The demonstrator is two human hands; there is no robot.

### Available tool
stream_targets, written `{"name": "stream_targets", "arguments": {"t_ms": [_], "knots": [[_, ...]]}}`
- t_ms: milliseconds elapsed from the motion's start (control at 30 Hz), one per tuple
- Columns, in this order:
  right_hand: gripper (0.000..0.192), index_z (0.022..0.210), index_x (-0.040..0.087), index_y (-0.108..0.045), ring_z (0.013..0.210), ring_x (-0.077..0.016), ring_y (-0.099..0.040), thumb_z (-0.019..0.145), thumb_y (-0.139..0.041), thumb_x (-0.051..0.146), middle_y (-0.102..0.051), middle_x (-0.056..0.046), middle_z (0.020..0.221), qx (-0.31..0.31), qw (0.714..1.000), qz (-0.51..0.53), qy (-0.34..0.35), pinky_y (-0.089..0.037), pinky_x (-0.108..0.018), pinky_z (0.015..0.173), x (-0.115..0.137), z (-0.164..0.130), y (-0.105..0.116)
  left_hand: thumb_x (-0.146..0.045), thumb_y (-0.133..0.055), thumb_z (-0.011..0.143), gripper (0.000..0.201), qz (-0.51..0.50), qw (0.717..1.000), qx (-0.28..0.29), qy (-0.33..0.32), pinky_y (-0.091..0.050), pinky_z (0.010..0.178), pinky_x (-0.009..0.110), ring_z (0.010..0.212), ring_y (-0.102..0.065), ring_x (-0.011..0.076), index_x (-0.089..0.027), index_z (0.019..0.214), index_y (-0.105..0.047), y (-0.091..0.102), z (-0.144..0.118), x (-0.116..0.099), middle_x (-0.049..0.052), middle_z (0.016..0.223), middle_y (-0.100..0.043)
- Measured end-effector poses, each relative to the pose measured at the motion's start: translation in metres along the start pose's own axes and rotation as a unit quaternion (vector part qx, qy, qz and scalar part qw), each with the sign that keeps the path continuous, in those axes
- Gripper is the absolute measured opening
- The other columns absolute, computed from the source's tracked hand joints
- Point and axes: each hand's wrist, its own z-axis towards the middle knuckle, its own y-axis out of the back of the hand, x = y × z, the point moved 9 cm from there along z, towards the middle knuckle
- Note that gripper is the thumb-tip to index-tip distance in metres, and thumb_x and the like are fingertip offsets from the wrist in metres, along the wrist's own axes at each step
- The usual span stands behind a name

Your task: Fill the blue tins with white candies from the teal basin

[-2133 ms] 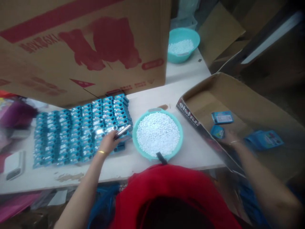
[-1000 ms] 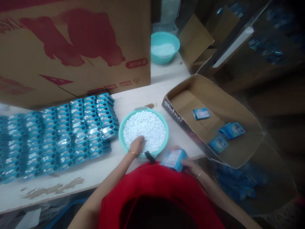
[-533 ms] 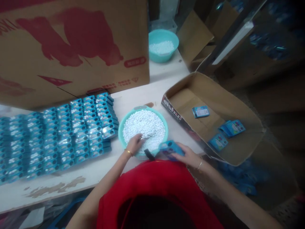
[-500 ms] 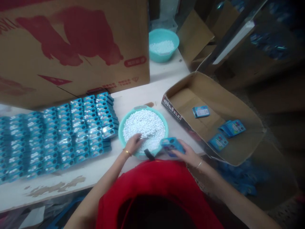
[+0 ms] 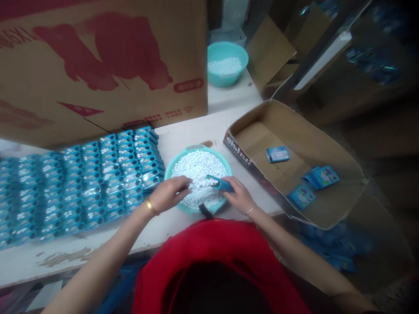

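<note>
Right hand (image 5: 240, 197) gripping small blue flat pack (image 5: 220, 183), tilted low over round teal basin of white pellets (image 5: 198, 168); left hand (image 5: 167, 194) curled shut above same basin, catching spills.

My left hand (image 5: 168, 195) covers part of the white pellets (image 5: 199, 168), and whatever it pinches is too small to tell. The blue boxes (image 5: 81, 183) run off past the table's left edge. The print on the small blue box (image 5: 220, 183) is blurred.
</note>
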Motion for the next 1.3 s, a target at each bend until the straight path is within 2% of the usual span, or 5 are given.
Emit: {"name": "stream_targets", "arguments": {"t_ms": [633,833,1033,1167,1300], "knots": [[0.044,0.126,0.022,-0.048,0.114,-0.0250,-0.053,0.083,-0.053,0.016,-0.058,-0.010,0.120,-0.001,0.998,-0.035,0.044,-0.044,-0.044,0.099,-0.001,0.002,-0.025,-0.012,-0.042,0.090,0.016,0.306,0.946,0.100,-0.020,-0.038,0.057,0.028,0.073,-0.054,0.0180,-0.015,0.090,-0.058,0.018,0.017,-0.058,0.006,0.081,-0.061],[0.039,0.123,0.022,-0.051,0.113,-0.0251,-0.053,0.084,-0.053,0.018,-0.059,-0.010,0.119,0.011,1.000,-0.017,0.010,-0.044,-0.044,0.098,-0.008,-0.001,-0.023,-0.023,-0.040,0.093,0.021,0.246,0.968,0.038,0.026,-0.044,0.067,0.030,0.084,-0.056,0.0201,-0.017,0.102,-0.057,0.023,-0.001,-0.013,0.007,0.091,-0.062],[0.035,0.114,0.020,-0.055,0.094,-0.0230,-0.062,0.084,-0.060,0.037,-0.065,-0.007,0.104,0.015,0.985,0.086,-0.146,-0.050,-0.036,0.084,-0.033,-0.013,-0.013,-0.020,-0.048,0.086,0.015,0.111,0.973,0.064,0.193,-0.046,0.076,0.034,0.091,-0.059,0.0238,-0.018,0.095,-0.060,-0.065,-0.011,0.093,0.010,0.094,-0.063],[0.039,0.112,0.020,-0.054,0.087,-0.0210,-0.063,0.081,-0.063,0.042,-0.066,-0.005,0.100,0.015,0.964,0.162,-0.212,-0.051,-0.033,0.079,-0.044,-0.023,-0.014,-0.026,-0.045,0.090,0.022,0.047,0.980,0.020,0.192,-0.046,0.086,0.034,0.102,-0.058,0.0223,-0.020,0.107,-0.057,-0.130,0.018,0.094,0.010,0.108,-0.063],[0.041,0.113,0.020,-0.053,0.093,-0.0214,-0.062,0.080,-0.064,0.041,-0.065,-0.007,0.105,-0.006,0.960,0.172,-0.220,-0.050,-0.033,0.083,-0.043,-0.028,-0.008,-0.031,-0.045,0.091,0.027,-0.022,0.984,-0.026,0.175,-0.046,0.089,0.031,0.101,-0.060,0.0194,-0.020,0.114,-0.054,-0.143,0.031,0.085,0.008,0.112,-0.063]]}}
